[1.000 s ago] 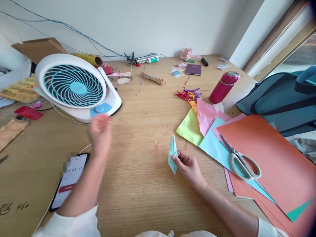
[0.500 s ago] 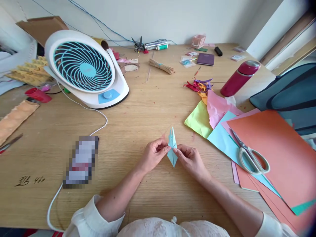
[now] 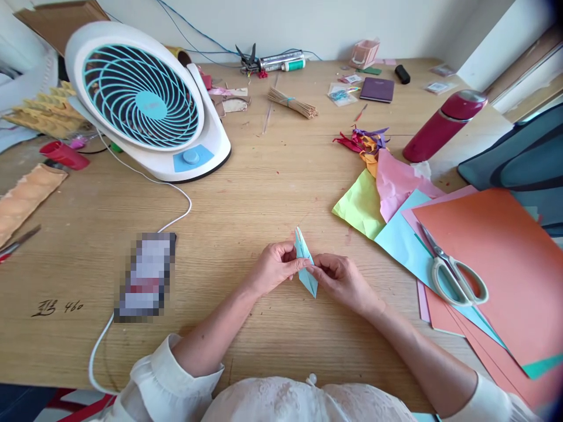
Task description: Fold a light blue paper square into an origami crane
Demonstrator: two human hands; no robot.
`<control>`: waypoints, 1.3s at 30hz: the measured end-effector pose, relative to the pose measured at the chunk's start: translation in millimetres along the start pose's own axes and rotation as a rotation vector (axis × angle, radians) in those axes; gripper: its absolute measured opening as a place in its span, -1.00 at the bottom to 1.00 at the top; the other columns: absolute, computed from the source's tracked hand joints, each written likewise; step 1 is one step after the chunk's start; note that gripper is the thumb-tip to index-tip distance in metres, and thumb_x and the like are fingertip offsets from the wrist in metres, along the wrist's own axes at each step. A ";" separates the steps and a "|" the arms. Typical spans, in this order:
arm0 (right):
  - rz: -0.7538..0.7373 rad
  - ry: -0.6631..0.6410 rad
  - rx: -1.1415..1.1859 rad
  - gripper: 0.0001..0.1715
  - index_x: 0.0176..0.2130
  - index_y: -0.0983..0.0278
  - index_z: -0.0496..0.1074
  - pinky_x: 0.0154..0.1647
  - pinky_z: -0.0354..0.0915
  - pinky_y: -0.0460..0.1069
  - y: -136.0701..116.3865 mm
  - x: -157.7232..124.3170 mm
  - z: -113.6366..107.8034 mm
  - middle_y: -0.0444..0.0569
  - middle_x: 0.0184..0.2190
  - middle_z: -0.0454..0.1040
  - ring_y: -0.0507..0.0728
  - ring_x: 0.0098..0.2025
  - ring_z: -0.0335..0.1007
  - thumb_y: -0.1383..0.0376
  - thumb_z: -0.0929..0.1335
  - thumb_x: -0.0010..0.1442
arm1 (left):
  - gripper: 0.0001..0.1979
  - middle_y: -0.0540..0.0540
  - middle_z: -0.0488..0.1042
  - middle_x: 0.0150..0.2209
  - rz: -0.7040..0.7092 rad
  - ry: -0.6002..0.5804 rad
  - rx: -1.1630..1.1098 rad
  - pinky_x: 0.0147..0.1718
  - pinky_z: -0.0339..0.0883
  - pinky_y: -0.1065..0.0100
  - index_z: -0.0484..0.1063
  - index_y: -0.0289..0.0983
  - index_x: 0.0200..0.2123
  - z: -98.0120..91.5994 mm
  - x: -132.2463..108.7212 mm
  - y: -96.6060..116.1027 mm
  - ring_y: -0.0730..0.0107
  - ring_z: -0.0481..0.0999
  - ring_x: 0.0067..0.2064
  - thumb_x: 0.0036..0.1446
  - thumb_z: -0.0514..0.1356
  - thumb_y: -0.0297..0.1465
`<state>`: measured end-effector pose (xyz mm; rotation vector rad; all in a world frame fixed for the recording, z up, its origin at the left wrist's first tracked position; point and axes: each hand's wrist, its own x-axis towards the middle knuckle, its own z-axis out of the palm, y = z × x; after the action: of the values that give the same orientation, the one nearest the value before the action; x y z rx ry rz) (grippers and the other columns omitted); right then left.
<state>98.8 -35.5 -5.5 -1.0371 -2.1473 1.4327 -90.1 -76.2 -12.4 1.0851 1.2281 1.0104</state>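
A small folded piece of light blue paper (image 3: pixel 309 282), long and pointed at its lower end, is held up between both hands over the wooden table. On its left side, my left hand (image 3: pixel 273 271) pinches it, with the thumb across its middle. My right hand (image 3: pixel 341 279) grips the right edge with thumb and fingers closed. The two thumbs meet near the paper's middle. The paper's narrow upper part leans slightly to the left.
Right of the hands, white-handled scissors (image 3: pixel 457 281) lie on orange sheets (image 3: pixel 497 234) and blue paper, beside a crumpled yellow-green sheet (image 3: pixel 360 205). A red thermos (image 3: pixel 444 126) is behind. A white fan (image 3: pixel 220 140) and a phone (image 3: pixel 147 272) with a cable are at left.
The blue paper has tilted, its upper tip shifting left and its lower tip right. My left thumb reaches further across it. The camera view has shifted slightly.
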 end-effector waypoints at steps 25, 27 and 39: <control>0.132 0.065 0.097 -0.73 -0.39 0.29 0.38 -0.46 0.07 -0.09 -14.8 -0.3 9.3 -0.17 -0.51 0.28 0.02 -0.45 0.14 0.13 0.34 0.18 | -0.66 0.08 0.24 -0.54 0.086 0.204 -0.024 -0.45 0.13 0.44 0.33 -0.28 -0.49 20.8 -6.5 0.4 0.51 0.21 -0.46 0.08 0.34 -0.19; 0.131 0.067 0.100 -0.73 -0.40 0.29 0.38 -0.47 0.06 -0.08 -14.4 0.0 9.9 -0.17 -0.53 0.27 0.02 -0.46 0.12 0.13 0.33 0.17 | -0.68 0.09 0.24 -0.54 0.092 0.208 -0.009 -0.45 0.13 0.44 0.35 -0.29 -0.48 21.3 -6.9 1.4 0.51 0.21 -0.47 0.08 0.33 -0.19; 0.117 0.051 0.128 -0.72 -0.46 0.28 0.33 -0.45 0.07 -0.09 -17.8 -1.4 7.1 -0.16 -0.53 0.25 0.03 -0.44 0.14 0.14 0.31 0.16 | -0.70 0.09 0.24 -0.56 0.144 0.197 0.159 -0.47 0.11 0.44 0.35 -0.27 -0.48 20.3 -11.3 9.4 0.51 0.19 -0.49 0.13 0.29 -0.20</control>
<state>88.5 -44.9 7.7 -1.1545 -1.9607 1.5568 -70.8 -86.9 -0.5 1.2334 1.4242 1.1667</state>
